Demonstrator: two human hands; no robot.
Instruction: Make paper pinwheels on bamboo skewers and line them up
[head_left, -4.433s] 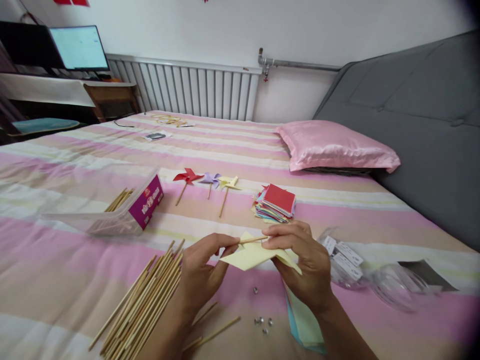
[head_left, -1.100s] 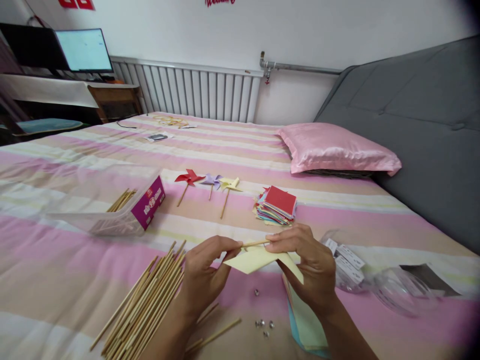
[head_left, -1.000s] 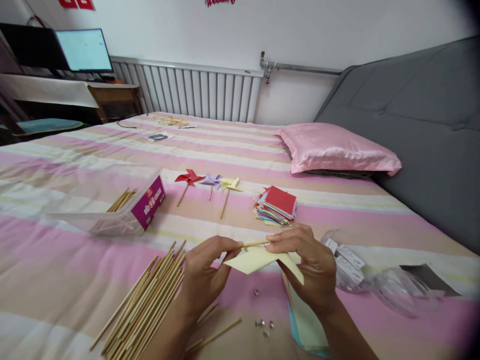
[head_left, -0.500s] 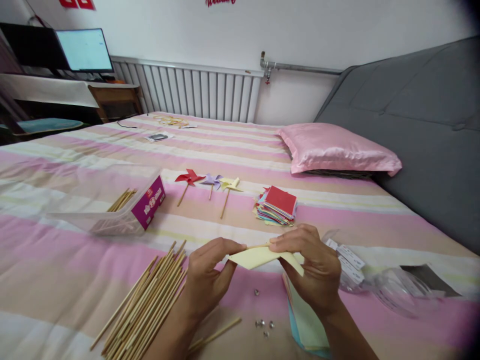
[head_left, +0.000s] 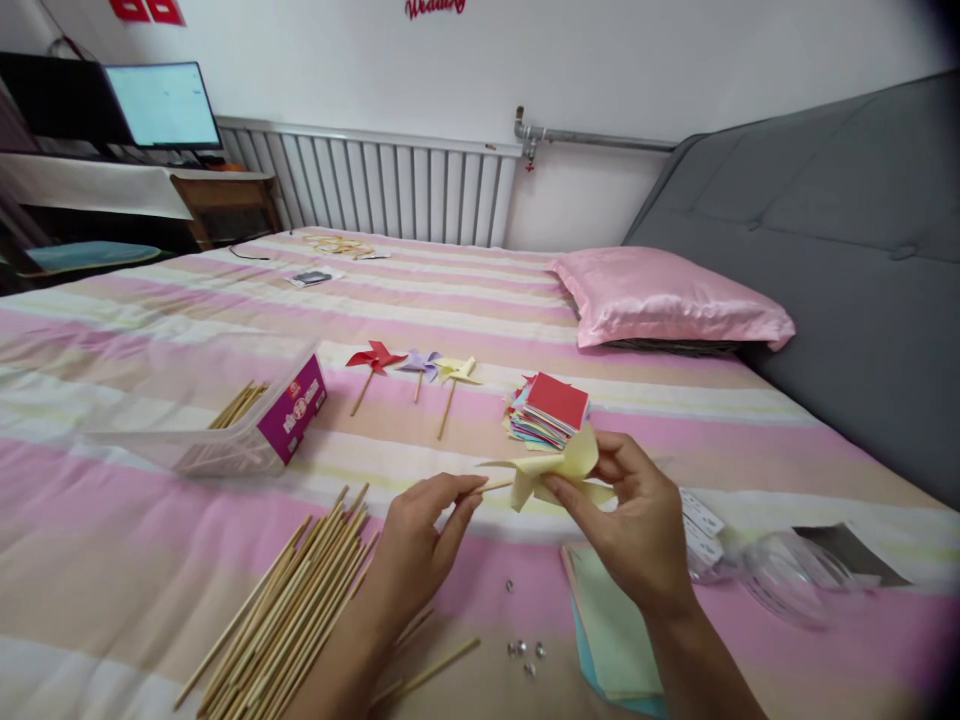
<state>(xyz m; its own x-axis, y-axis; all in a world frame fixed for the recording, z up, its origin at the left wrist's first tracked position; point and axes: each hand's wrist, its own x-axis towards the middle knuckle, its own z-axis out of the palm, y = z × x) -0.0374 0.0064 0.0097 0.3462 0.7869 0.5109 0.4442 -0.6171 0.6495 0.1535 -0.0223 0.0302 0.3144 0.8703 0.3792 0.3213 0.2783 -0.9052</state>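
Observation:
A pale yellow paper pinwheel (head_left: 553, 470) is held above the bed by both of my hands. My left hand (head_left: 424, 530) pinches its thin wooden stick (head_left: 496, 486) between thumb and fingertips. My right hand (head_left: 634, 520) is closed on the paper blades, thumb in front. Below lie several small metal fasteners (head_left: 520, 649) and a stack of pale paper sheets (head_left: 611, 620). A bundle of wooden sticks (head_left: 292, 610) is beside my left forearm. Finished red (head_left: 375, 357), purple and yellow pinwheels lie farther back.
A clear plastic box (head_left: 225, 455) with sticks inside stands at left. A pile of colored paper squares (head_left: 553, 402) lies beyond my right hand. Clear plastic packaging (head_left: 795, 575) is at right. A pink pillow (head_left: 667, 295) rests by the grey headboard (head_left: 817, 230).
The pinwheel has turned, so its curled blades now show. My right hand has shifted onto the blades, and my left hand now pinches the stick, which points left.

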